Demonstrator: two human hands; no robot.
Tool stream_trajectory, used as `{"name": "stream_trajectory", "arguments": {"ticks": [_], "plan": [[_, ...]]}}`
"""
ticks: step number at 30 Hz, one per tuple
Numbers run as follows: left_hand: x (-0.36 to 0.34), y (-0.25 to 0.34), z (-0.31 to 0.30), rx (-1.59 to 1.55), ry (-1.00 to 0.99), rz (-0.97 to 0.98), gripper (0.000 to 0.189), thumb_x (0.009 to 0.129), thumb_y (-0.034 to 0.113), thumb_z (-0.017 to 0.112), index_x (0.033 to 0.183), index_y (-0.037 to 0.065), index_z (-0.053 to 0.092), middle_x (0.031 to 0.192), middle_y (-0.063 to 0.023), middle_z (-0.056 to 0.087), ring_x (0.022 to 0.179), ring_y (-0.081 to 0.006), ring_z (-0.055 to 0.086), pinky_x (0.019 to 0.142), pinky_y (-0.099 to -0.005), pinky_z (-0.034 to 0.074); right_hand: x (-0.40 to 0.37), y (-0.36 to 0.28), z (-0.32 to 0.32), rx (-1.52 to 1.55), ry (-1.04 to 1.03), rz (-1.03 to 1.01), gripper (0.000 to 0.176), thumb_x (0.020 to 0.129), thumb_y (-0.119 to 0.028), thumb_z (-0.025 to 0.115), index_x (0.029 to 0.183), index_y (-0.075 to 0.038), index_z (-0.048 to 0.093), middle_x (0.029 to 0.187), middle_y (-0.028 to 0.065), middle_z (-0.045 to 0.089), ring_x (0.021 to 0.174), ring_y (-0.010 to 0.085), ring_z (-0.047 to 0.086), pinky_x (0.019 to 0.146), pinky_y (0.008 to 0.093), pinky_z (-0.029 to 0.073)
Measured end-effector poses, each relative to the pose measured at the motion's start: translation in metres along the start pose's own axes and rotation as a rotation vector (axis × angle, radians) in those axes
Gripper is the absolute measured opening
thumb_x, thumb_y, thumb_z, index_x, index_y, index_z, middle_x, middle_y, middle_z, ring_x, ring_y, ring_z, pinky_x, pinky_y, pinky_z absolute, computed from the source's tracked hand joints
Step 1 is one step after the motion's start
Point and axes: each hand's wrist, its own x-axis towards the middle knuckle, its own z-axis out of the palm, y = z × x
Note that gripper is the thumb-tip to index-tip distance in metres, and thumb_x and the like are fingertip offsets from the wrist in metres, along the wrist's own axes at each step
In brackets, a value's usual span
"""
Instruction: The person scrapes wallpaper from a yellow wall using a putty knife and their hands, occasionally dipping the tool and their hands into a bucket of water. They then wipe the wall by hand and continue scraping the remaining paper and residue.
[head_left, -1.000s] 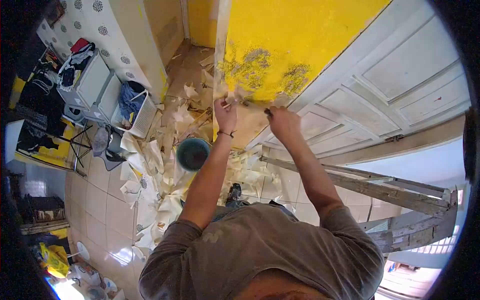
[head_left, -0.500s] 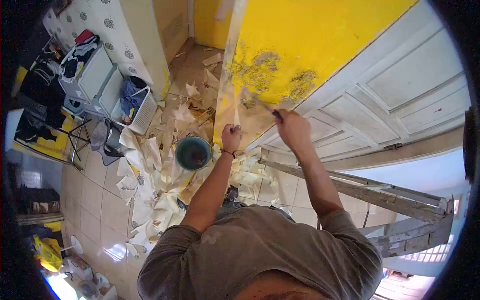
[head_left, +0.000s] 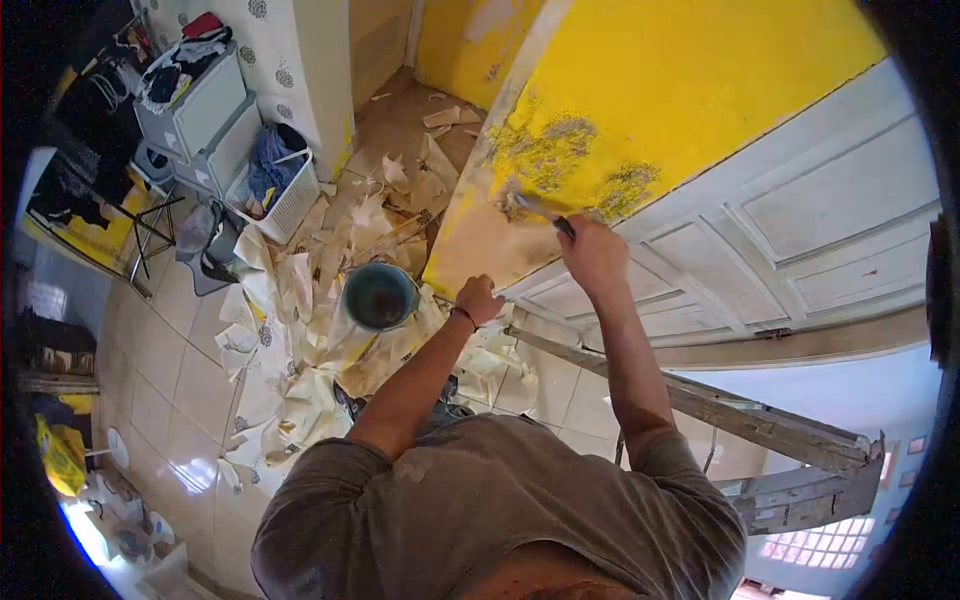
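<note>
The yellow wall filled the far side, with the white door to its right! Torn paper littered the floor at left, around the bucket. The left hand was nearer, fingers bent, grip impossible to tell; the right hand clutched a scraper, blade at the wall's stripped left patch!
</note>
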Motion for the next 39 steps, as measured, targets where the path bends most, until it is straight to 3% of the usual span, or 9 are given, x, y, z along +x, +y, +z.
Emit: {"name": "stream_trajectory", "arguments": {"ticks": [8,10,13,21,23,30,32,35,39], "plan": [[0.048,0.057,-0.059,-0.428,0.424,-0.038,0.046,0.079,0.028,0.082,0.107,-0.001,0.061,0.092,-0.0174,0.066,0.09,-0.0282,0.067,0.079,-0.0373,0.055,0.011,-0.03,-0.062,-0.217,-0.059,-0.026,0.022,0.091,-0.028,0.063,0.088,-0.007,0.07,0.083,0.0178,0.071,0.08,0.0349,0.072,0.068,0.0468,0.056],[0.069,0.064,-0.063,-0.685,0.583,-0.039,0.039,0.083,0.02,0.079,0.109,-0.001,0.058,0.091,-0.0139,0.067,0.086,-0.0226,0.067,0.074,-0.0329,0.054,0.02,-0.026,-0.041,-0.243,0.007,-0.112,0.022,0.092,-0.028,0.062,0.088,-0.008,0.071,0.08,0.0175,0.071,0.076,0.0343,0.072,0.065,0.0456,0.057],[0.082,0.078,-0.076,-0.699,0.637,0.078,0.03,0.086,0.011,0.074,0.106,-0.001,0.056,0.091,-0.0119,0.069,0.083,-0.0214,0.068,0.074,-0.0325,0.055,0.028,-0.032,-0.034,-0.291,-0.006,-0.211,0.021,0.091,-0.027,0.064,0.088,-0.009,0.071,0.078,0.0166,0.071,0.072,0.0349,0.072,0.063,0.046,0.057],[0.098,0.062,-0.049,-0.85,0.656,-0.028,0.021,0.088,0.006,0.069,0.104,-0.002,0.057,0.095,-0.014,0.07,0.084,-0.0207,0.069,0.076,-0.0324,0.055,0.04,-0.038,-0.007,-0.244,-0.026,-0.231,0.022,0.091,-0.028,0.065,0.088,-0.008,0.073,0.077,0.0188,0.071,0.074,0.0379,0.071,0.068,0.0497,0.055],[0.1,0.061,-0.046,-0.918,0.737,0.154,0.027,0.087,0.01,0.073,0.105,-0.002,0.058,0.095,-0.0144,0.069,0.085,-0.0223,0.069,0.076,-0.0336,0.056,0.038,-0.034,-0.01,-0.318,-0.107,-0.233,0.023,0.092,-0.029,0.063,0.091,-0.008,0.072,0.077,0.0184,0.07,0.075,0.0379,0.07,0.067,0.0499,0.055],[0.101,0.075,-0.056,-0.662,0.842,0.002,0.022,0.085,0.009,0.075,0.096,0.0,0.059,0.084,-0.0095,0.068,0.074,-0.0181,0.067,0.069,-0.0323,0.056,0.032,-0.063,-0.111,-0.305,0.028,-0.133,0.02,0.089,-0.028,0.066,0.089,-0.009,0.071,0.079,0.0173,0.071,0.075,0.0351,0.072,0.067,0.047,0.057],[0.115,0.063,-0.039,-1.305,0.685,0.081,0.016,0.086,0.005,0.073,0.09,0.001,0.058,0.076,-0.0078,0.067,0.064,-0.0145,0.065,0.059,-0.0302,0.054,0.046,-0.063,-0.094,-0.303,-0.016,-0.165,0.02,0.09,-0.027,0.065,0.09,-0.009,0.072,0.079,0.0173,0.071,0.075,0.0356,0.072,0.068,0.0478,0.057],[0.122,0.034,-0.016,-1.146,0.641,0.122,0.013,0.087,0.003,0.07,0.088,0.002,0.057,0.073,-0.0075,0.067,0.06,-0.0131,0.064,0.054,-0.0294,0.051,0.052,-0.076,-0.075,-0.267,-0.029,-0.193,0.02,0.09,-0.027,0.064,0.093,-0.009,0.073,0.08,0.0181,0.071,0.076,0.0365,0.072,0.068,0.0492,0.057],[0.097,0.01,-0.009,-1.295,0.576,0.075,0.011,0.088,0.0,0.068,0.087,0.002,0.058,0.073,-0.0064,0.067,0.059,-0.0119,0.064,0.052,-0.0279,0.05,0.049,-0.079,-0.086,-0.274,-0.046,-0.177,0.021,0.092,-0.027,0.063,0.093,-0.008,0.072,0.08,0.0184,0.071,0.076,0.0367,0.072,0.067,0.0487,0.057]]}}
